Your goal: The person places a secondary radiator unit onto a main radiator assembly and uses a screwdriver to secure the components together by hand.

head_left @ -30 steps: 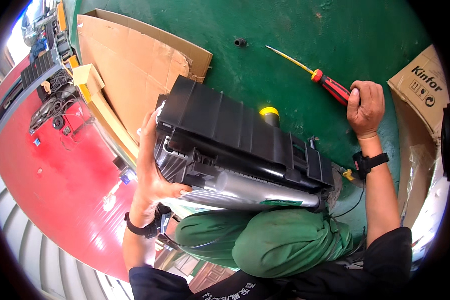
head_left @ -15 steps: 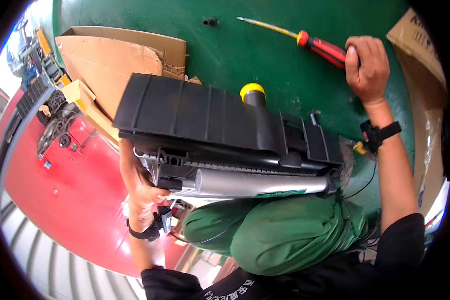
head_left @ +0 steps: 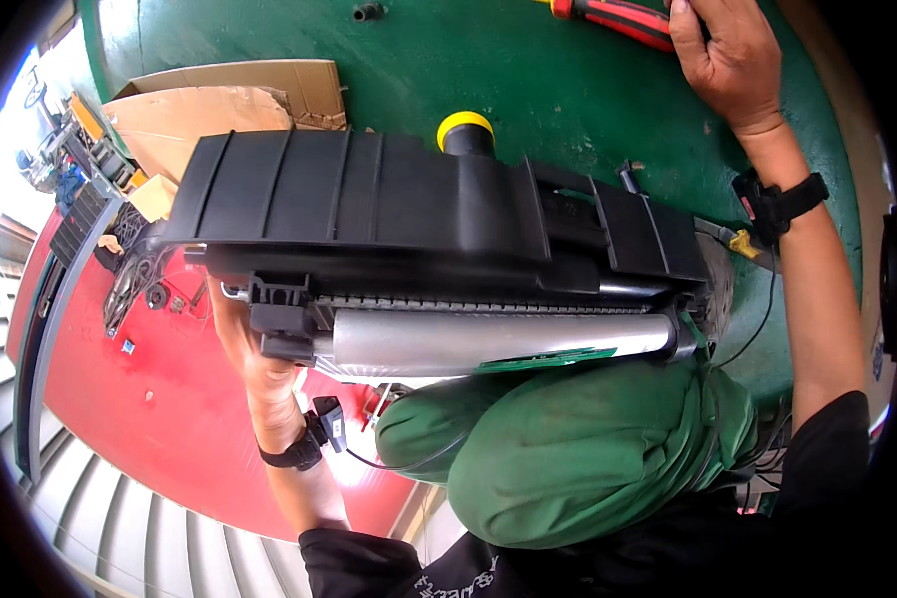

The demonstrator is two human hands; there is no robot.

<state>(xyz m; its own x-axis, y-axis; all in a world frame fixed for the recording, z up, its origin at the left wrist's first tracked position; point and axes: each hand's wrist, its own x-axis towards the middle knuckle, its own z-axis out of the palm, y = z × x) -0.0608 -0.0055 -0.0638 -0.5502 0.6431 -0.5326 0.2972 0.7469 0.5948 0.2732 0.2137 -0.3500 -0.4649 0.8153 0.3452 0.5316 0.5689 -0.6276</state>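
Observation:
A long black radiator assembly (head_left: pixel 399 194) rests across my knees, with a yellow-rimmed round pipe (head_left: pixel 465 130) on its far side. Along its near side runs a silver cylinder (head_left: pixel 488 344). My left hand (head_left: pixel 269 377) grips the assembly's left end from below, near a black bracket; most of those fingers are hidden behind it. Out on the green surface to the far right, my right hand (head_left: pixel 733 65) is closed at the handle end of a red-and-black screwdriver (head_left: pixel 628 20), whose shaft is mostly cut off by the picture's upper edge.
Cardboard pieces (head_left: pixel 204 115) stand behind the assembly's left end. A small black fitting (head_left: pixel 368 12) lies on the green surface (head_left: pixel 399 70). A thin cable with a yellow connector (head_left: pixel 743 244) is at the right. Cables (head_left: pixel 135 264) and small parts lie on the red floor (head_left: pixel 169 389).
The view has shifted, so most things sit higher and farther left in the picture. My right hand and the screwdriver are farther up, near the edge. My left hand keeps its grip.

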